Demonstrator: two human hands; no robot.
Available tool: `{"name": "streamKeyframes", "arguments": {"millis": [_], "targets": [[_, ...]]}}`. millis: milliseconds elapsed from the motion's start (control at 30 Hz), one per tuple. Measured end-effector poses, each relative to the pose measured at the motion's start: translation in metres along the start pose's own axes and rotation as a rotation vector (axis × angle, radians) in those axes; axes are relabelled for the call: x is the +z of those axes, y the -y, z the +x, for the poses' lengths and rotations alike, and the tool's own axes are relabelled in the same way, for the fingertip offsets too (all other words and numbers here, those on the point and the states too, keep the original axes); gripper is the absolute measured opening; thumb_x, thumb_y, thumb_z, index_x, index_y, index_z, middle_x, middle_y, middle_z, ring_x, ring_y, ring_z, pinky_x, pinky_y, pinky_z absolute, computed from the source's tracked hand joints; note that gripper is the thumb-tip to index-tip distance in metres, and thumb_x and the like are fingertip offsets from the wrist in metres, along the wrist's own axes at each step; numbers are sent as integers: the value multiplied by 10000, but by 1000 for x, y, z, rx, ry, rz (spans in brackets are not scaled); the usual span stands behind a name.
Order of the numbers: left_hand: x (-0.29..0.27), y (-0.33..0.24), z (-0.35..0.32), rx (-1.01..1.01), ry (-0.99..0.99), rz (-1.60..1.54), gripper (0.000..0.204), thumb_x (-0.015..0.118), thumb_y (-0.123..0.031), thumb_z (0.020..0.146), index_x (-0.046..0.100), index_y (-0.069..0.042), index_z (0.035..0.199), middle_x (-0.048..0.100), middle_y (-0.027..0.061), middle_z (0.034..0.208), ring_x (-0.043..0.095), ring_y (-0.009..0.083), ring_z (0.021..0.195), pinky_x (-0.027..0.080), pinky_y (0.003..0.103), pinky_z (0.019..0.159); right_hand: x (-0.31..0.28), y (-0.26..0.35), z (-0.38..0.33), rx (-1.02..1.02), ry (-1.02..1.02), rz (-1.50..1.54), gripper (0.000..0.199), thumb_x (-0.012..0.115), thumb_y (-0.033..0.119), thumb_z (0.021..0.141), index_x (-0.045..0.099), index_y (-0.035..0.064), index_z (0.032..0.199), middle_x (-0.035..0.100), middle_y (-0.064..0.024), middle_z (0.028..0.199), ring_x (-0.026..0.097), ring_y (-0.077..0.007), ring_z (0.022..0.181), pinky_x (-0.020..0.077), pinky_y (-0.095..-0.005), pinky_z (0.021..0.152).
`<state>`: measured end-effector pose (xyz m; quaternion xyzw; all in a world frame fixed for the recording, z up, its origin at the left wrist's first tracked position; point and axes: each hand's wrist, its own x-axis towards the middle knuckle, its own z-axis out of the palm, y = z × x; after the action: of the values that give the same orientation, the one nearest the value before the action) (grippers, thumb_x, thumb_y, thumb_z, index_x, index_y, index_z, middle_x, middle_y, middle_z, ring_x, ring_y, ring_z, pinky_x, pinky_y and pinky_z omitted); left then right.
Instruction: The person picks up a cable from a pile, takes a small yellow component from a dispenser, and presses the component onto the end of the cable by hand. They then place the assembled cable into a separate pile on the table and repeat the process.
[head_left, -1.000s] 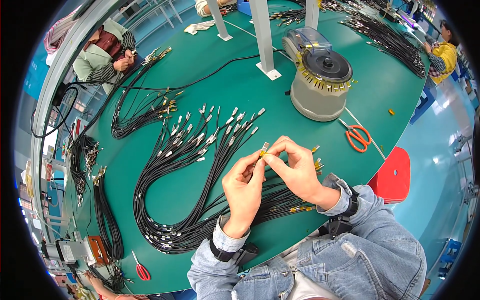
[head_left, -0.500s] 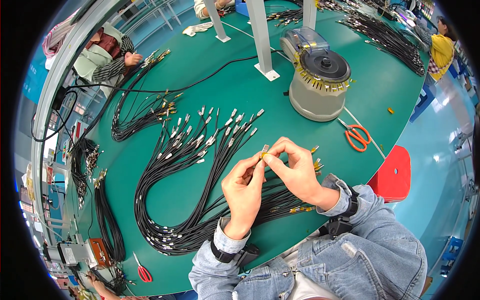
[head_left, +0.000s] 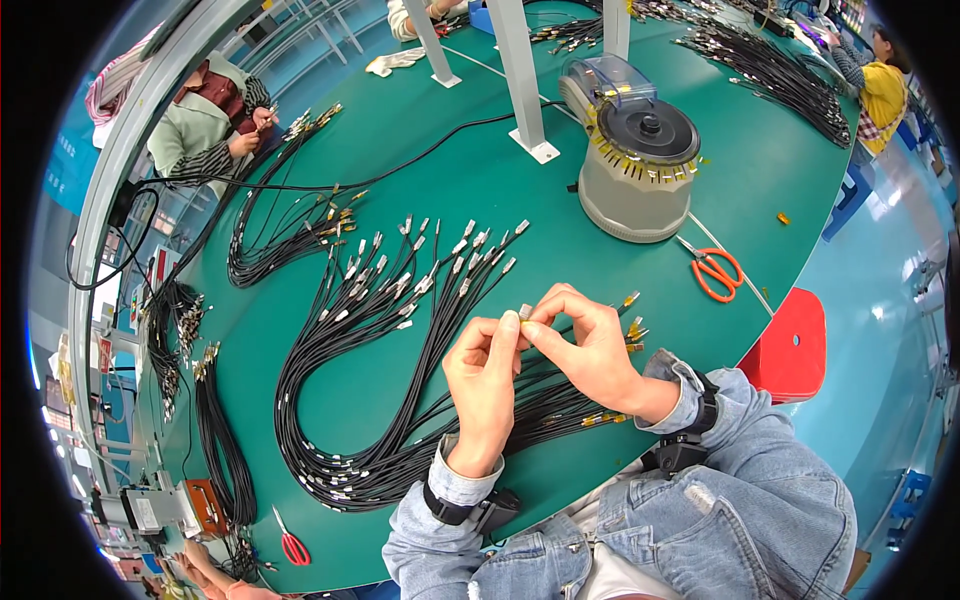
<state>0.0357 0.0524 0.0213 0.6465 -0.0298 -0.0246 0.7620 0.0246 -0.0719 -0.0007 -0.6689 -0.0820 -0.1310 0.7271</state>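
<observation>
The thumb (head_left: 505, 340) of the left hand (head_left: 482, 380) now sits higher, beside the connector (head_left: 525, 312); the connector stands lower than a second ago.

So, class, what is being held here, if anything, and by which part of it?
A connector: the left grip and right grip both pinch it near its yellow end, leaving the silver tip showing.

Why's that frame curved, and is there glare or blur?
In the head view, the fisheye lens bends the grey frame near the rim; also in the head view, light glares off the blue floor, while the left hand and right hand, pinching a small connector, look fairly crisp.
</observation>
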Motion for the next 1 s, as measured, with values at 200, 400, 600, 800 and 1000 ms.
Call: {"name": "streamKeyframes", "arguments": {"millis": [200, 400, 600, 800, 1000], "targets": [[-3, -2, 3, -151, 6, -210, 140, 545, -131, 905, 534, -59, 786, 533, -9, 659, 370, 18, 480, 235, 174, 418, -1, -1, 0, 40, 44, 36, 83, 605, 48, 829, 616, -27, 864, 581, -66, 875, 519, -129, 834, 405, -268, 770], [-9, 3, 4, -173, 47, -247, 135, 530, -188, 921, 514, -77, 846, 513, -18, 649, 351, 24, 459, 233, 169, 412, 0, 1, 0, 116, 48, 86, 149, 600, 80, 840, 605, -25, 945, 575, -61, 899, 513, -123, 856, 402, -268, 786], [-7, 2, 4, -168, 39, -246, 139, 526, -186, 924, 519, -70, 847, 510, -19, 650, 342, 22, 460, 227, 171, 410, 0, 2, 0, 115, 72, 125, 167, 602, 101, 842, 567, -16, 956, 555, -44, 891, 501, -113, 852, 398, -262, 783], [-6, 4, 3, -147, 47, -207, 126, 529, -177, 921, 520, -65, 863, 511, -18, 660, 338, 21, 460, 225, 170, 410, -1, 0, 2, 83, 64, 99, 97, 593, 71, 842, 571, -16, 879, 547, -39, 855, 496, -109, 830, 398, -261, 767], [-3, -5, 0, -139, 26, -256, 71, 548, -110, 898, 523, -45, 906, 523, -5, 689, 386, 26, 498, 258, 170, 428, -3, -1, 3, 72, 44, 91, 58, 579, 31, 845, 581, -26, 836, 547, -42, 835, 492, -104, 810, 397, -251, 747]]}}
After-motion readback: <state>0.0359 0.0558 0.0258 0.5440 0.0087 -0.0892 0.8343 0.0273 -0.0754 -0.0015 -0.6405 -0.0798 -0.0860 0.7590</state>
